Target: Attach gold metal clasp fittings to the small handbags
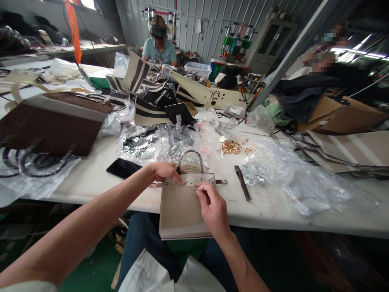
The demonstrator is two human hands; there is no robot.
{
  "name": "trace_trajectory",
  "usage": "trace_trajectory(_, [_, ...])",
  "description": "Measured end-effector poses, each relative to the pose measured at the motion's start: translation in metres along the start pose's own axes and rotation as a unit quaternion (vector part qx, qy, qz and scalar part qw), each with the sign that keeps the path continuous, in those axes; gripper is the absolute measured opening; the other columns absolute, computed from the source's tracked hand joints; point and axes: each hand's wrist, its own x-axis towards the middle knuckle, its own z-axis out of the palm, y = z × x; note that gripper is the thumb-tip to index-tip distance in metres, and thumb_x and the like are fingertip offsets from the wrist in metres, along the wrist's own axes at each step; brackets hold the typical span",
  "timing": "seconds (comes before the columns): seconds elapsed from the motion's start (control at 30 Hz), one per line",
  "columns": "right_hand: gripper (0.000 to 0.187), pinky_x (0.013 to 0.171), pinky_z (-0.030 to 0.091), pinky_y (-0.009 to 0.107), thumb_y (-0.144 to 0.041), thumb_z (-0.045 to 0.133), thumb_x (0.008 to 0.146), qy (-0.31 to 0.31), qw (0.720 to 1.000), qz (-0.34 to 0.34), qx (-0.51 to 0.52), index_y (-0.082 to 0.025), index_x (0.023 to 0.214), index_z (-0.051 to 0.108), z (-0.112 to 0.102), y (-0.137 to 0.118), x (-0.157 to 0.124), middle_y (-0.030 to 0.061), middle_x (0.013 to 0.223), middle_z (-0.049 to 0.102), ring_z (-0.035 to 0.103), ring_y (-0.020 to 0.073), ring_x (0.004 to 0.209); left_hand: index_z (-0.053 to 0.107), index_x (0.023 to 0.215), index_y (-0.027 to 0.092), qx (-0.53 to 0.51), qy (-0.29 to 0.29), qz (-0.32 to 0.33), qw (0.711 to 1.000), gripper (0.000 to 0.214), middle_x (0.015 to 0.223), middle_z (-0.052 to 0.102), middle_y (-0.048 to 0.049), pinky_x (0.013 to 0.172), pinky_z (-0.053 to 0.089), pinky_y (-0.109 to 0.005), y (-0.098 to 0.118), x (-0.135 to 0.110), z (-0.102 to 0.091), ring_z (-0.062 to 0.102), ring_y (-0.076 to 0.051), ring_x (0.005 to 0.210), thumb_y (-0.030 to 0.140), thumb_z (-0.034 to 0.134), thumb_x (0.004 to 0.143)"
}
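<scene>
A small beige handbag (180, 211) lies at the white table's near edge, its bottom hanging over my lap and its curved handle (190, 158) pointing away. My left hand (165, 172) pinches the top edge of the bag on its left side. On the right, my right hand (211, 205) has its fingers closed on the same top edge, near a metal strap fitting (221, 181). Both hands grip the bag.
A black phone (123, 167) lies left of the bag and a dark metal tool (242, 182) right of it. Gold fittings (231, 147) and crumpled plastic bags (279, 174) cover the table. A brown bag (51, 125) sits left. Another person (159, 44) works at the far end.
</scene>
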Motion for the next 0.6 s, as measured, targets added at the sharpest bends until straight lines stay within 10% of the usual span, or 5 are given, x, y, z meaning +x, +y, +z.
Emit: trace_trajectory(0.6, [0.016,0.107,0.055,0.049,-0.013,0.055,0.116,-0.063,0.984,-0.120,-0.113,-0.027,0.118,0.062,-0.0016,-0.0003,0.0041,0.0094,0.136,0.075,0.068,0.0290,0.125,0.088,0.105,0.015,-0.008,0.018,-0.020,1.000,0.050,0.098,0.088,-0.0108,0.063,0.063,-0.026,-0.0030,0.0036,-0.0022,0.082,-0.027,0.081,0.022,0.104,0.058])
